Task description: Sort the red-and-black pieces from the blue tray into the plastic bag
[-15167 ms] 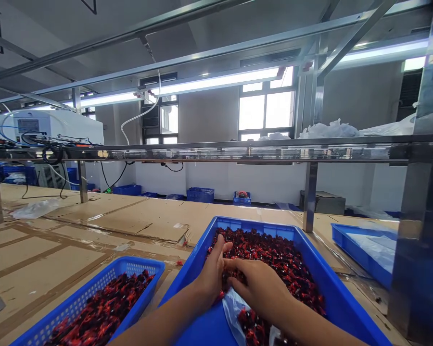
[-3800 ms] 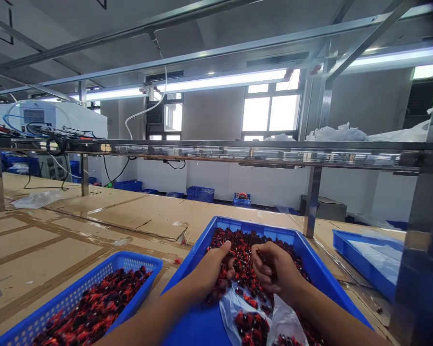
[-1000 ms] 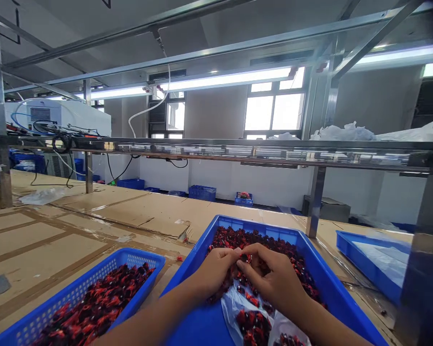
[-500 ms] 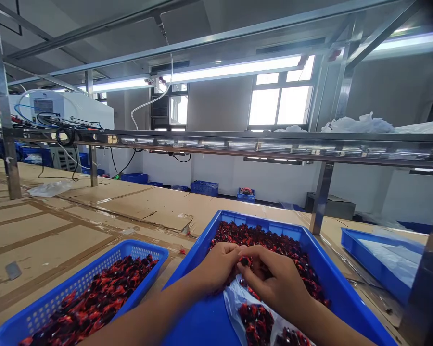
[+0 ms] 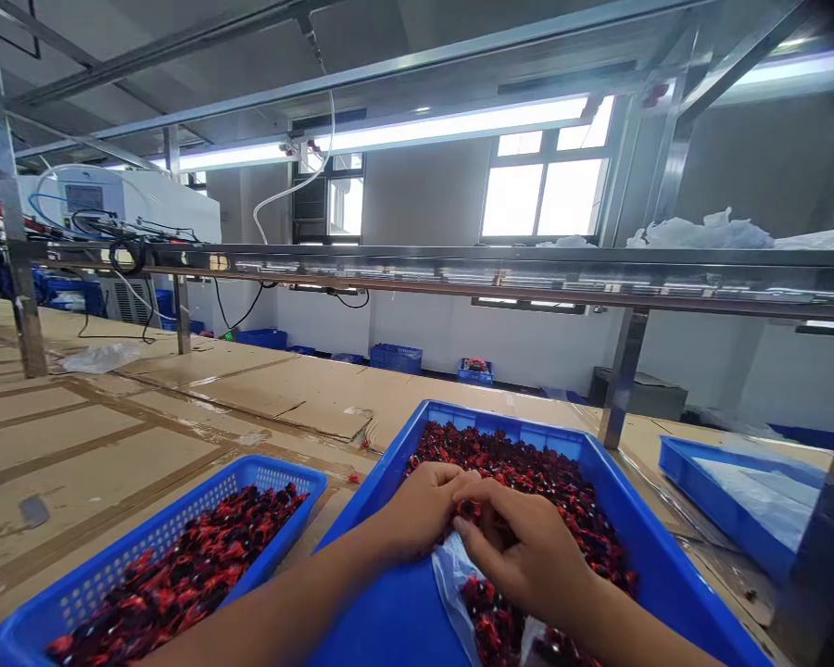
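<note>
Above a deep blue tray (image 5: 375,616), my two hands meet with fingertips together. Between the thumb and forefinger of my right hand (image 5: 538,551) is a small dark red-and-black piece (image 5: 468,509). My left hand (image 5: 423,505) is closed against it, its fingertips partly covered, so I cannot make out what they pinch. Many similar red-and-black pieces (image 5: 507,452) fill the far part of the tray. A white plastic bag (image 5: 451,567) lies under my right hand with more such pieces on it.
To the left stands a blue perforated basket (image 5: 104,584) of similar pieces. Another blue tray (image 5: 709,496) with white plastic sheeting sits at right, behind a metal post (image 5: 622,380). A metal shelf rail (image 5: 417,264) crosses above the cardboard-covered table (image 5: 298,389).
My fingers have shifted slightly around the small piece, which shows less than before. The view has tilted a little; trays and basket stay in place.
</note>
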`<action>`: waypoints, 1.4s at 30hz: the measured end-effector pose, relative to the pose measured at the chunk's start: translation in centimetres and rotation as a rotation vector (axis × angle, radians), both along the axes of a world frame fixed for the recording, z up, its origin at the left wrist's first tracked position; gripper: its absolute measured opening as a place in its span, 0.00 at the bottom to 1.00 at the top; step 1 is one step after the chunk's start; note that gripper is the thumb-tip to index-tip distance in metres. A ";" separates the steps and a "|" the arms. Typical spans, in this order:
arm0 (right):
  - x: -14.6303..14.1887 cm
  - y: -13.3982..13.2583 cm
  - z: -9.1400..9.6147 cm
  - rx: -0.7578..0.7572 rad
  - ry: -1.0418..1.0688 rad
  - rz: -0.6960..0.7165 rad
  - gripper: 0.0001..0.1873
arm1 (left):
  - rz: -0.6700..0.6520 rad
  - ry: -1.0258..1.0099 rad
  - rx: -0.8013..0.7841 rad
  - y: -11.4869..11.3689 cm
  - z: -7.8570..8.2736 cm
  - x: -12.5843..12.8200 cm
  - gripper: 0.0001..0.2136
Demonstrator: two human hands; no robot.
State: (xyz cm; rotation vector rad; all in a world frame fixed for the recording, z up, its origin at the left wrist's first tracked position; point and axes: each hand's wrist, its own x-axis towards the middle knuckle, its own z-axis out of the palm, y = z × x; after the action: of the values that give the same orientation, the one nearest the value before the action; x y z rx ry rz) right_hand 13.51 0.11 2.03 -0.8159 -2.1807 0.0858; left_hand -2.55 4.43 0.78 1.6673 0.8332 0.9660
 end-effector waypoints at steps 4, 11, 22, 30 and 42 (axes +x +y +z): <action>0.0 -0.4 -0.1 0.070 -0.041 0.001 0.02 | 0.021 0.043 0.065 -0.4 0.5 0.0 0.22; -1.4 -3.2 -0.2 0.236 -0.095 0.252 0.07 | 0.078 0.399 0.267 -1.5 0.7 -0.2 0.19; -1.3 -2.8 -0.4 0.273 -0.100 0.250 0.09 | 0.078 0.583 0.341 -1.5 0.3 0.1 0.19; -1.1 -2.2 -0.6 0.296 -0.125 0.228 0.06 | 0.065 0.586 0.332 -1.4 0.7 0.1 0.21; -1.2 -2.1 -1.2 0.295 -0.146 0.221 0.07 | 0.074 0.609 0.318 -1.4 0.9 0.0 0.17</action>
State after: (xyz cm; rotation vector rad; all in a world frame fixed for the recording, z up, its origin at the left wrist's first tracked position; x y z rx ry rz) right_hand 12.31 -1.99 0.83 -0.4255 -2.3422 -0.1869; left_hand -2.52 3.03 1.67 2.2734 1.1888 0.6593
